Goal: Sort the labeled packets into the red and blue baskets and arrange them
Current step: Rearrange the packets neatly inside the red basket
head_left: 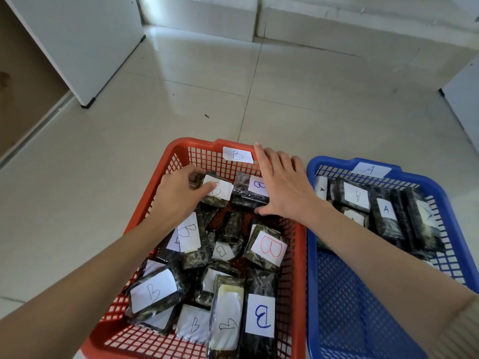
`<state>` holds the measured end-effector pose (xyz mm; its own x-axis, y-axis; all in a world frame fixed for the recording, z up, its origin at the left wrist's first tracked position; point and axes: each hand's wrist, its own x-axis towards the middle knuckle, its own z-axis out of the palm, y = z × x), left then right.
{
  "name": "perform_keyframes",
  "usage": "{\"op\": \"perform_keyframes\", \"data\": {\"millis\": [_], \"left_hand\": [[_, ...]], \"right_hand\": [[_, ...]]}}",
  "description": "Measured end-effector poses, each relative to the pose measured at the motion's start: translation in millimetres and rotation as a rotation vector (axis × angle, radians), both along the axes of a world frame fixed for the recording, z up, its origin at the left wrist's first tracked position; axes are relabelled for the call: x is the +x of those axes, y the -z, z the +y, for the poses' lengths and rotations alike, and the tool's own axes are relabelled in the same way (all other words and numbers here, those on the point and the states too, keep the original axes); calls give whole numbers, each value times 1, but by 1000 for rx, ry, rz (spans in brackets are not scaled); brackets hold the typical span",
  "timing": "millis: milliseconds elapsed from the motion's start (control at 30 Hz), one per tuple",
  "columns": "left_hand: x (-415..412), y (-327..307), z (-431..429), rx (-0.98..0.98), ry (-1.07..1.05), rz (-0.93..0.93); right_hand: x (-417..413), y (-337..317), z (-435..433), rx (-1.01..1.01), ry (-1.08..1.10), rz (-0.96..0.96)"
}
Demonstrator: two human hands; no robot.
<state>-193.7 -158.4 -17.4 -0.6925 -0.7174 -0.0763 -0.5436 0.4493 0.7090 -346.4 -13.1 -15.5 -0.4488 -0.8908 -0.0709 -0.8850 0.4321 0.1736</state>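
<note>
A red basket [155, 200] tagged B holds several dark packets with white B labels, lying in a loose heap. My left hand [178, 193] grips one B packet [217, 191] at the basket's far side, thumb on its label. My right hand [282, 185] lies flat, fingers spread, against a second B packet [250, 189] beside it, near the far rim. To the right, a blue basket [448, 200] tagged A has several A-labelled packets [359, 196] lined up along its far end.
Both baskets sit side by side on a pale tiled floor [259, 99]. A white cabinet [77, 42] stands at the far left, another white unit [464, 99] at the right edge, and a wall base runs across the back.
</note>
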Motion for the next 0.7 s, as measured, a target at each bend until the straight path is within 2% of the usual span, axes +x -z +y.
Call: {"op": "perform_keyframes", "data": {"millis": [100, 200, 300, 367, 433, 500, 633, 700], "left_hand": [[1, -5, 0, -24, -39, 32], [1, -11, -2, -7, -96, 102], [-1, -17, -1, 264, -131, 189], [-6, -20, 6, 443, -132, 231], [-8, -21, 11, 451, -101, 223], [-7, -24, 9, 327, -69, 198], [8, -27, -15, -259, -56, 159], [16, -22, -32, -434, -55, 47]], "right_hand": [[0, 0, 0, -3, -2, -28], [3, -7, 4, -105, -34, -195], [14, -18, 5, -309, -136, -343], [23, -21, -1, -297, -168, -439], [29, -19, -9, -292, -182, -436], [30, -16, -14, -335, -167, -429], [23, -14, -16, -355, -76, -480], [24, -14, -19, -389, -39, -515]]}}
